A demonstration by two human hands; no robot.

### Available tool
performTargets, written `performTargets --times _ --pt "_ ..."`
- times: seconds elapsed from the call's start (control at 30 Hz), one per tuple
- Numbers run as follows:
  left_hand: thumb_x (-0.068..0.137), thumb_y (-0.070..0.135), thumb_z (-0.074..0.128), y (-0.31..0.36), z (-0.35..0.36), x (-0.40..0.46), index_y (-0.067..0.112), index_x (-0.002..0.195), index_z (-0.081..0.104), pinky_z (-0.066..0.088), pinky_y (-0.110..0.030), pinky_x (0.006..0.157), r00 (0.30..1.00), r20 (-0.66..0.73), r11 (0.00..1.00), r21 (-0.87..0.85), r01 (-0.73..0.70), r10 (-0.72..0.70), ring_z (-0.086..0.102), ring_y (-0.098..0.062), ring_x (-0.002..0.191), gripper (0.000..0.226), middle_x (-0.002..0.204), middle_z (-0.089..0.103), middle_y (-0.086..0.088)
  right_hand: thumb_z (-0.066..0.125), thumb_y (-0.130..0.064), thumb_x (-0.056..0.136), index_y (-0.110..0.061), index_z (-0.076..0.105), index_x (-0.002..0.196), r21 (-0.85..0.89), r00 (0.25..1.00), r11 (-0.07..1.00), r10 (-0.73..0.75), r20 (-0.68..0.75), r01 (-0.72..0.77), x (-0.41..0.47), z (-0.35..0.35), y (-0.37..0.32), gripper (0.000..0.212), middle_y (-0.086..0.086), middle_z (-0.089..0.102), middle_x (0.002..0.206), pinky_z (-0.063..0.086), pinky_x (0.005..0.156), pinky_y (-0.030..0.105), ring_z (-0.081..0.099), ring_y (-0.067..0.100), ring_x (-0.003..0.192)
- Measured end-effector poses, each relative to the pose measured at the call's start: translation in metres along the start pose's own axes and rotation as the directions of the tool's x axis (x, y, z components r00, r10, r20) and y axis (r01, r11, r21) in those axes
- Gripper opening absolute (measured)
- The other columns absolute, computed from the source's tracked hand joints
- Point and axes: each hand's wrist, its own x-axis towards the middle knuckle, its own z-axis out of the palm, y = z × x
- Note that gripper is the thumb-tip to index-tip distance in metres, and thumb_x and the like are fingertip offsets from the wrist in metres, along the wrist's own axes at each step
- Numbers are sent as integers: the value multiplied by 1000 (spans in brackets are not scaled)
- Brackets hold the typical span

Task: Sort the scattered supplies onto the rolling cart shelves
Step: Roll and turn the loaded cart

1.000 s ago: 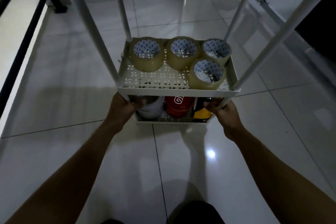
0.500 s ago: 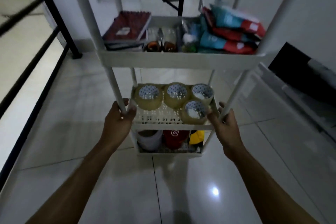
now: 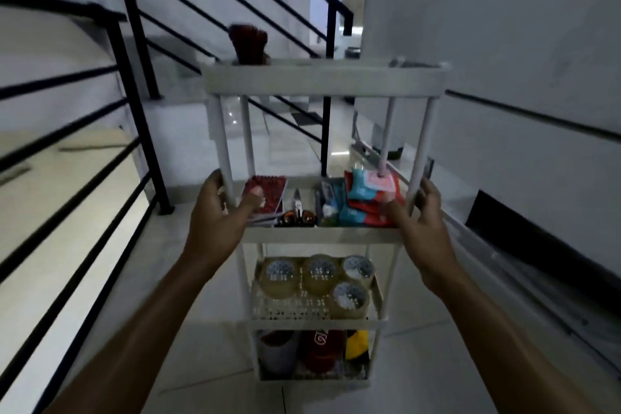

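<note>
A white rolling cart (image 3: 322, 235) with several shelves stands on the tiled floor in front of me. My left hand (image 3: 218, 212) grips its front left post (image 3: 225, 151) and my right hand (image 3: 420, 222) grips the front right post (image 3: 421, 144), both just above the second shelf. That shelf holds a red notebook (image 3: 268, 190), scissors (image 3: 297, 210) and red and teal packets (image 3: 366, 202). Below sit several rolls of clear tape (image 3: 319, 276). The bottom shelf carries a white container (image 3: 279, 351), a red one (image 3: 324, 348) and a yellow item (image 3: 357, 348). A dark red object (image 3: 248, 44) stands on the top shelf.
A black stair railing (image 3: 134, 84) runs along the left and behind the cart. A white wall (image 3: 504, 77) with a dark strip (image 3: 537, 239) near the floor closes the right side. Glossy tiles (image 3: 208, 363) lie around the cart.
Both hands climbed from the lower shelf edge up the front posts to the second shelf. The view tilted upward, bringing the top shelf and the staircase into sight.
</note>
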Motion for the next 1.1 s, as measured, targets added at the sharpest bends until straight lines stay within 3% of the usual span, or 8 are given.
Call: performTargets --times 0.07,0.13,0.23,0.4,0.53,0.67,0.8,1.1 --pt "79 52 71 22 -9 -1 58 122 44 47 -28 90 999 42 1000 25 10 -11 55 9 106 51 118 55 36 65 -49 80 -53 26 130 -97 1000 995 6 -15 -8 -5 0 -22 64 -27 47 121 52 68 15 60 -11 96" --pt "77 51 71 41 -19 -9 40 143 31 40 -30 98 995 83 997 66 49 -55 46 -4 120 79 138 44 19 66 -50 82 -41 20 146 -186 999 982 7 -48 -16 -12 -2 -42 79 -9 42 143 52 87 31 53 3 114" --pt "75 52 70 70 -42 -32 27 151 21 38 -37 105 988 123 986 150 71 -90 40 -19 132 94 154 33 1 65 -56 79 -30 15 152 -244 997 968 38 -66 -53 -33 -9 -78 92 7 29 157 42 104 52 38 26 136" --pt "76 56 69 106 -75 -72 30 150 24 41 -40 103 992 106 978 203 39 -62 42 -24 132 90 152 36 -1 65 -60 78 -31 14 153 -325 1000 946 -15 -17 9 -68 -17 -112 95 7 24 158 37 108 54 33 28 140" --pt "72 63 66 124 -81 -78 33 148 25 40 -38 100 993 110 980 200 13 -36 42 -23 131 91 151 38 1 70 -48 82 -31 16 151 -424 996 901 -79 42 89 -73 -8 -116 89 8 29 155 36 100 37 38 19 131" --pt "77 57 68 144 -78 -65 34 148 25 38 -35 102 984 174 966 258 -11 -36 40 -17 133 87 152 36 4 73 -51 77 -31 15 151 -483 992 874 17 122 44 -65 3 -122 96 5 40 148 40 106 53 43 25 132" --pt "78 56 68 181 -74 -39 31 148 26 38 -43 108 978 193 950 312 13 -77 40 -16 134 85 152 36 5 75 -55 74 -30 16 150 -540 992 842 78 100 -11 -51 9 -148 99 4 38 145 42 104 51 43 23 129" --pt "78 52 71 295 -94 26 27 145 34 42 -45 105 933 243 896 421 145 -265 44 -19 130 80 148 39 1 74 -53 74 -34 17 149 -682 972 729 190 134 -49 -2 -9 -267 96 4 28 150 36 108 51 31 25 135"
